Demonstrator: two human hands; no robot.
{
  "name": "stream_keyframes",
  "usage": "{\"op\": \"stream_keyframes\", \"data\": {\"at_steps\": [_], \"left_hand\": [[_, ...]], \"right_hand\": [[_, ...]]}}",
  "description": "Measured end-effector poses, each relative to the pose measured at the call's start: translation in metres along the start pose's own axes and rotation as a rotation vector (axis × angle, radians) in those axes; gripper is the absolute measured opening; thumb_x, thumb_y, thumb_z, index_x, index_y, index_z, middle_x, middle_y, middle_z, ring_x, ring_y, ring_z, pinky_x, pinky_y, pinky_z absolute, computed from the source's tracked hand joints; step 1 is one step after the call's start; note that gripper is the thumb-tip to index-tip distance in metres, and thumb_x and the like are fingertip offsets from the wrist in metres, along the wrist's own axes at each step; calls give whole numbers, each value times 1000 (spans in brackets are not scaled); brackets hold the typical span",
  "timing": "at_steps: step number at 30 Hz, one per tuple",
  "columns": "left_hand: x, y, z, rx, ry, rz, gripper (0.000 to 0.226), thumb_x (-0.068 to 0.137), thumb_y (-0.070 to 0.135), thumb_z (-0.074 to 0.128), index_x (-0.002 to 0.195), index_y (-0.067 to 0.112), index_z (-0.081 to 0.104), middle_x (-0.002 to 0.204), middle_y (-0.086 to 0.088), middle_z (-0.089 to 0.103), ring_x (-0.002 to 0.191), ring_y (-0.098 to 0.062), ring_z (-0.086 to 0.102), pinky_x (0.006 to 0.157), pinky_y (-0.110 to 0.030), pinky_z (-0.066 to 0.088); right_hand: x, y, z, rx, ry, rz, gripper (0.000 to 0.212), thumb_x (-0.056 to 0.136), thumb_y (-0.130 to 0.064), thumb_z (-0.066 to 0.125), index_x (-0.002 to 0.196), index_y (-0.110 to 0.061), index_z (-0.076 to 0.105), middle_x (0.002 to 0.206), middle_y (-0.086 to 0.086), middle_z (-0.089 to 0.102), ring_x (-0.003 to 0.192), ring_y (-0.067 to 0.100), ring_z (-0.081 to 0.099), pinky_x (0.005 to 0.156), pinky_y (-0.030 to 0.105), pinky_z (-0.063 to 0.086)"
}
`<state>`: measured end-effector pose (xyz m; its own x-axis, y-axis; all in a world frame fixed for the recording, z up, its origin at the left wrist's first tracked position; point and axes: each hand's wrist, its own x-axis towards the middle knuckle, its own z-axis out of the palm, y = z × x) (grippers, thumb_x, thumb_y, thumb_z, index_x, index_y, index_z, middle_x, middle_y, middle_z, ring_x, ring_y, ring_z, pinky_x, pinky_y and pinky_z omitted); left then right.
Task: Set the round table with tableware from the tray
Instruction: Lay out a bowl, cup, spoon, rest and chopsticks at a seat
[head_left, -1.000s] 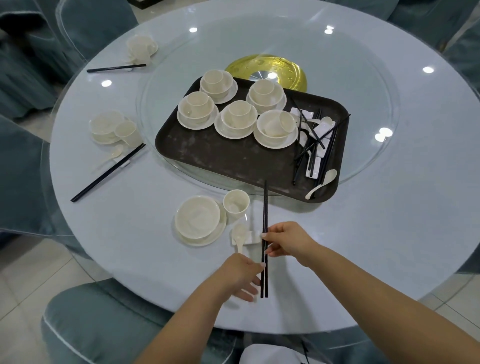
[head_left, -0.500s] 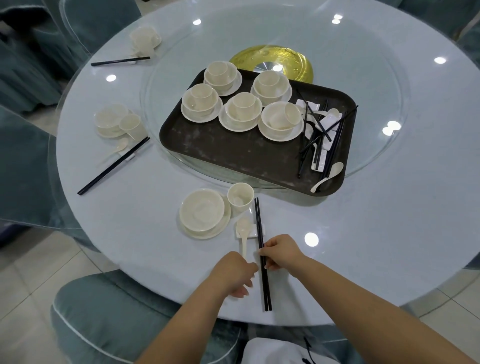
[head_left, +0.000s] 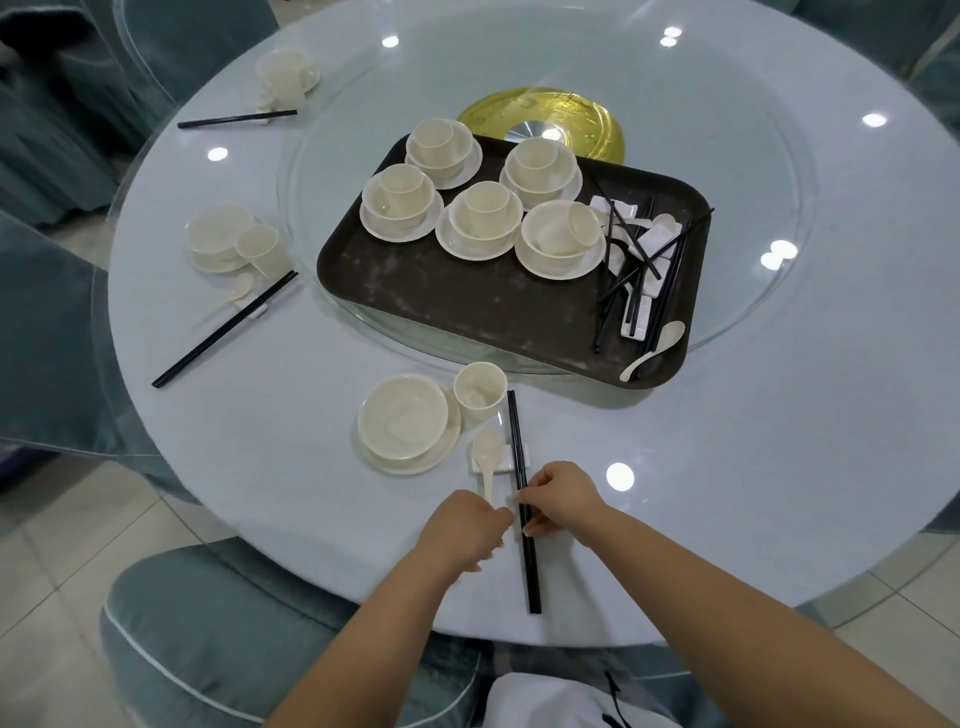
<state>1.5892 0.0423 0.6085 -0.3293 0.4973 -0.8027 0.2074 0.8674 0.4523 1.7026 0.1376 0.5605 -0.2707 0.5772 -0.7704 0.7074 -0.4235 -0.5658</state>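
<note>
My right hand (head_left: 563, 499) pinches the black chopsticks (head_left: 522, 493) at mid-length, tips lying on the rest (head_left: 524, 457); my left hand (head_left: 460, 530), loosely curled, touches them just beside it.

Both hands low, close together, right hand (head_left: 561, 499) pinching, left hand (head_left: 462, 530) curled.

Bare forearms, no sleeves; white garment (head_left: 545, 701) with black drawstring (head_left: 613, 696).

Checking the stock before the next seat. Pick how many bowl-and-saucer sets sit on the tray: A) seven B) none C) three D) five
D: five cream bowl-and-saucer sets stand on the dark tray, each with a cup in its bowl, one cup tipped over.
</note>
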Motion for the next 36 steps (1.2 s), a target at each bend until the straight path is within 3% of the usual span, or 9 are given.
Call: {"op": "stream_keyframes", "data": {"at_steps": [14,17,19,21,24,27,29,32,36], "left_hand": [[0,7,-6,-180,232,220,30,90,34,58,81,8,70,73,2,71,76,-20,69,78,-38,53],[1,11,-8,-231,242,240,28,91,34,59,80,10,69,72,4,71,71,-15,69,70,-32,54],[2,14,-9,-244,250,247,27,91,34,59,78,11,67,72,4,71,67,-11,68,56,-22,52],[1,17,-11,-278,259,254,30,90,37,61,77,10,66,72,3,71,66,-9,68,49,-18,50],[-2,23,-15,-376,278,292,40,87,44,62,81,5,68,69,2,71,64,-6,68,68,-27,53],[-4,31,-24,-431,311,348,36,87,42,62,81,7,69,67,3,70,64,-6,67,80,-35,55],[-3,36,-34,-440,347,378,34,87,40,62,77,8,68,66,3,70,66,-8,68,81,-38,56],[3,45,-51,-421,410,401,34,89,38,61,76,8,68,66,2,69,73,-19,69,82,-42,56],[11,53,-68,-329,480,415,34,90,42,59,72,14,67,70,1,69,75,-21,66,69,-30,50]], "right_hand": [[-4,2,3,47,7,0,18,87,-10,70,81,-8,52,71,13,66,54,27,70,62,41,62],[-6,-2,0,40,-12,21,20,86,-14,71,82,-7,53,68,12,65,57,30,70,64,43,62],[-8,-9,-6,-9,7,-1,21,88,-20,69,85,-6,54,68,11,64,59,33,70,63,42,62],[-8,-17,-15,-106,116,-100,17,91,-24,62,87,-9,56,70,6,64,59,30,69,60,35,60],[-7,-26,-36,-378,490,-441,8,91,-19,57,96,-15,62,90,3,63,78,23,62,63,32,48],[1,-30,-55,-682,723,-814,31,85,-6,62,116,-6,65,115,13,64,107,33,58,87,41,48],[8,-32,-63,-889,660,-831,51,89,-9,56,140,-5,49,144,15,49,136,34,41,113,47,30],[22,-28,-73,-1121,502,-684,64,97,-19,35,156,-11,10,164,5,8,151,23,0,120,42,-3],[27,-14,-77,-1147,415,-545,71,97,-19,35,156,-16,-4,164,0,-6,151,22,-9,120,42,-5]]}}
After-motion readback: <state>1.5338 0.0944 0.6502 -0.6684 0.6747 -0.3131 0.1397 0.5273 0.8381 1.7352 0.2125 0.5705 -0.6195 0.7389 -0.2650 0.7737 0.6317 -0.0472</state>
